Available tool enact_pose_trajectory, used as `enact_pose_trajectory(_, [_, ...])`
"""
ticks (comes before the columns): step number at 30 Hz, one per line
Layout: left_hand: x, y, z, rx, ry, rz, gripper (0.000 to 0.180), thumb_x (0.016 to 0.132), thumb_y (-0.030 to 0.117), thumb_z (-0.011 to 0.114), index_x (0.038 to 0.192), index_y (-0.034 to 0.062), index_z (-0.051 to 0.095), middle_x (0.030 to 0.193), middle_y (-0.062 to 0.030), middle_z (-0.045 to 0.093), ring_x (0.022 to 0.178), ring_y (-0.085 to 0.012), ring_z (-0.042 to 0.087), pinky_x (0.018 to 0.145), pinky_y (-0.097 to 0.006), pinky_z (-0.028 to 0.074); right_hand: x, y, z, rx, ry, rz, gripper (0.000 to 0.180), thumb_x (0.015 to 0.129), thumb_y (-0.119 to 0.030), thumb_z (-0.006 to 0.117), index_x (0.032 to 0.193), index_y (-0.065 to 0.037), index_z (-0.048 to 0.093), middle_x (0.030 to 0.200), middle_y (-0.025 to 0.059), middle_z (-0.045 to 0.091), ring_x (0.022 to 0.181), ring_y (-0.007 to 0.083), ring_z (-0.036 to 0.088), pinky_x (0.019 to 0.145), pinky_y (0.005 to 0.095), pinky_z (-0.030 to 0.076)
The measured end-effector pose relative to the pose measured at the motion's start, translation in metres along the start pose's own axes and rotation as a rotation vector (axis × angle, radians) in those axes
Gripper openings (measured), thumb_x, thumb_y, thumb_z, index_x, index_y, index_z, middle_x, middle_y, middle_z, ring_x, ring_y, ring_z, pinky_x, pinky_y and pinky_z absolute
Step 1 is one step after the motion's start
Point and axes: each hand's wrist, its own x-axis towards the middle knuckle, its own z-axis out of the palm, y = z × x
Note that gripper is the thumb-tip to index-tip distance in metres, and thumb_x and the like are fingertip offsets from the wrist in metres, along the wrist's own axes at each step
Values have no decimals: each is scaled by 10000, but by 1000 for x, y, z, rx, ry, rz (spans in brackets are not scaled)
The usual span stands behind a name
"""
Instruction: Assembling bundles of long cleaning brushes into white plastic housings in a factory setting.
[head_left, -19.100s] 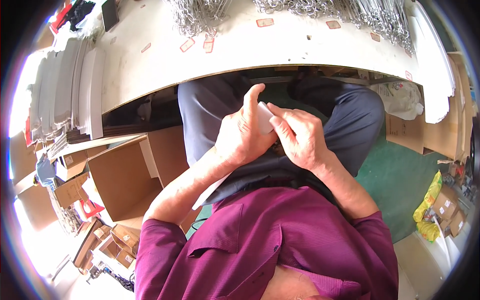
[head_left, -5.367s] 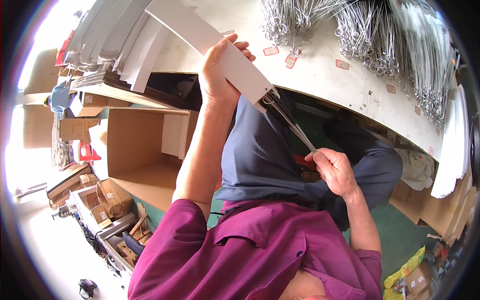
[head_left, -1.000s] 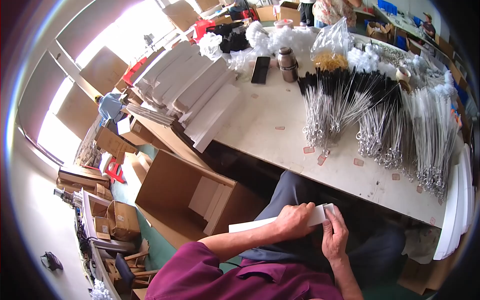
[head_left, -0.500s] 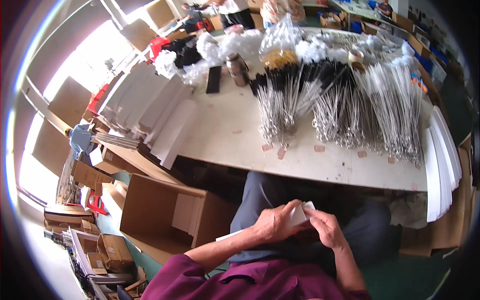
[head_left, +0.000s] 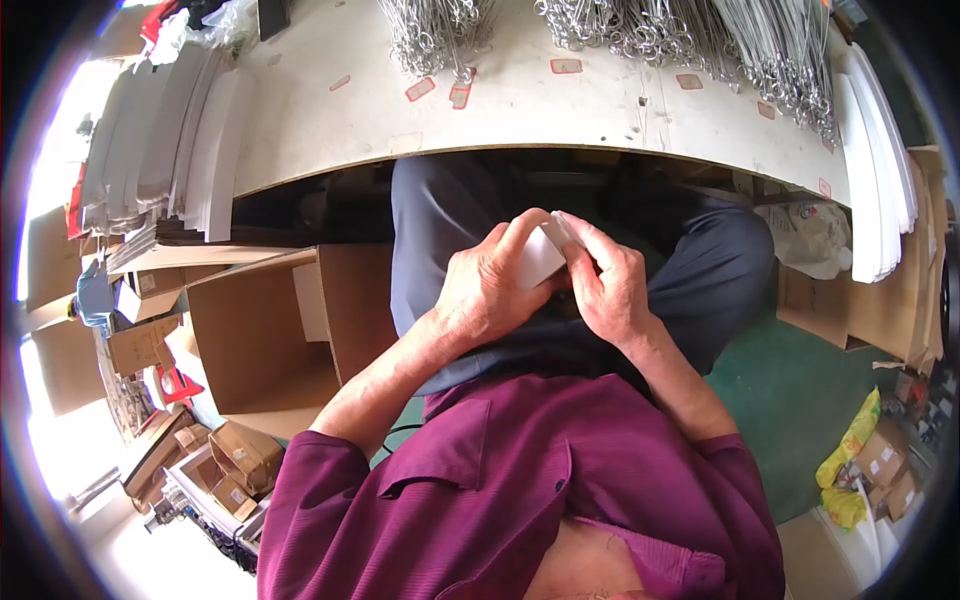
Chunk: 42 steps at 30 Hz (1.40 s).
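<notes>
Above my lap, both hands hold a narrow white cardboard box [head_left: 541, 256]. My left hand [head_left: 488, 284] wraps round its side, with the thumb low and the fingers over the top edge. My right hand [head_left: 612, 283] pinches the box's end, where a small flap [head_left: 566, 230] stands between thumb and fingers. The rest of the box is hidden behind my left hand and forearm. Beyond my knees, bundles of thin metal rods with looped ends [head_left: 425, 35] lie on the white table [head_left: 350, 125].
Flat white cartons are stacked at the table's left [head_left: 160, 140] and right [head_left: 875, 170] edges. An open brown cardboard box [head_left: 260, 350] stands left of my legs. Small brown boxes [head_left: 245, 455] sit lower left. A yellow bag [head_left: 850, 440] lies on the right.
The view has tipped down towards my lap, so the table's far side has left the picture. Both hands still grip the white box, its end now turned more upward.
</notes>
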Motion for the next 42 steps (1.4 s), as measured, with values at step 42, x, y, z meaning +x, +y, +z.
enact_pose_trajectory(42, [-7, -14, 17, 133, 64, 5, 572, 775, 224, 825, 1238, 3, 573, 1072, -204, 709, 919, -373, 732, 760, -449, 616, 10, -9, 7, 582, -88, 628, 132, 970, -126, 730, 959, -3, 682, 740, 28, 703, 607, 33, 595, 532, 202, 472])
